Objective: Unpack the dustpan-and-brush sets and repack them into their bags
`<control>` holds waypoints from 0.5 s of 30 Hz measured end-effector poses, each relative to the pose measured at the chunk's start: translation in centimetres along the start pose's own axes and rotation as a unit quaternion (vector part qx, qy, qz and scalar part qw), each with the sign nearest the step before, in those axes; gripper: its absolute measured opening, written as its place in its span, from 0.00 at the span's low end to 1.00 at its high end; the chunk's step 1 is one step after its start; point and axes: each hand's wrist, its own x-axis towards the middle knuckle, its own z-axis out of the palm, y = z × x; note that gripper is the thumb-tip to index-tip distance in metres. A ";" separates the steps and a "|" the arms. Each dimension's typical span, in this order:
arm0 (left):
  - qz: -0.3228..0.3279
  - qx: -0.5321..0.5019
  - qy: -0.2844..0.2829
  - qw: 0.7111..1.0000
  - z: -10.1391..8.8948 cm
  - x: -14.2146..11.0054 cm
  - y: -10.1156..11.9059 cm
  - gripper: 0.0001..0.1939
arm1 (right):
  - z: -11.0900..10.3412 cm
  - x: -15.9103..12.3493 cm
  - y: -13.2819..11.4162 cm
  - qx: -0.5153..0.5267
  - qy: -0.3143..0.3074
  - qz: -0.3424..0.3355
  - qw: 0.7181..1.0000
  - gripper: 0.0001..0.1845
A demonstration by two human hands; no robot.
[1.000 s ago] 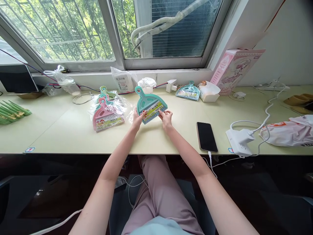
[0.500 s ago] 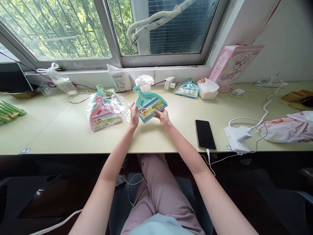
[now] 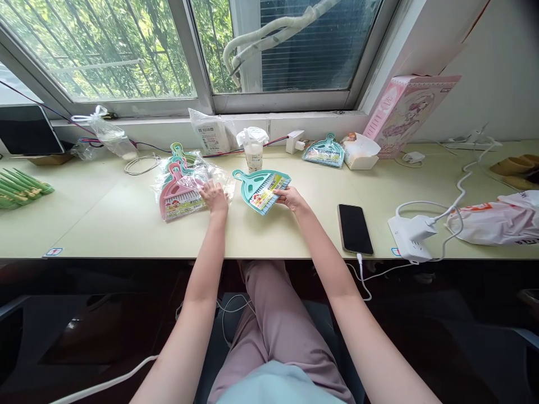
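My right hand (image 3: 290,198) grips the right edge of a teal dustpan and brush set (image 3: 256,182) that carries a printed label card. Its handle points to the back left. To the left, my left hand (image 3: 214,196) lies on clear plastic wrapping over a pink dustpan set (image 3: 179,193); whether its fingers pinch the plastic I cannot make out. Behind the pink set, partly covered, shows a teal and green dustpan set (image 3: 177,150). Another teal dustpan set (image 3: 324,151), in a wrapper, stands at the back near the tissue pack (image 3: 361,150).
A lidded cup (image 3: 254,154) stands behind the held dustpan. On the right are a charging phone (image 3: 355,229), a white power strip (image 3: 407,238), a plastic bag (image 3: 499,219) and a pink box (image 3: 406,115). Green stalks (image 3: 23,188) lie at the far left.
My left hand has left the teal dustpan and moved left onto the wrapped pink set. The teal dustpan, still in my right hand, has tipped lower, uncovering the cup behind.
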 end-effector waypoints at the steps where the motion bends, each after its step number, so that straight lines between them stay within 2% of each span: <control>1: 0.002 0.018 0.012 1.000 0.0 0.1 -0.1 0.17 | 0.0 0.0 0.0 -0.008 0.000 0.005 1.000 0.08; 5: 0.007 0.060 0.042 0.997 0.0 0.3 -1.0 0.10 | 0.0 -0.1 0.1 -0.032 -0.012 0.019 0.999 0.10; 8: 0.009 0.037 0.070 0.997 0.1 0.4 -1.3 0.12 | -0.1 0.0 0.2 -0.046 -0.023 0.019 0.998 0.11; 15: 0.035 0.027 0.085 0.995 -0.6 -0.3 0.5 0.11 | 0.2 -0.7 -0.2 -0.067 -0.037 0.020 0.997 0.11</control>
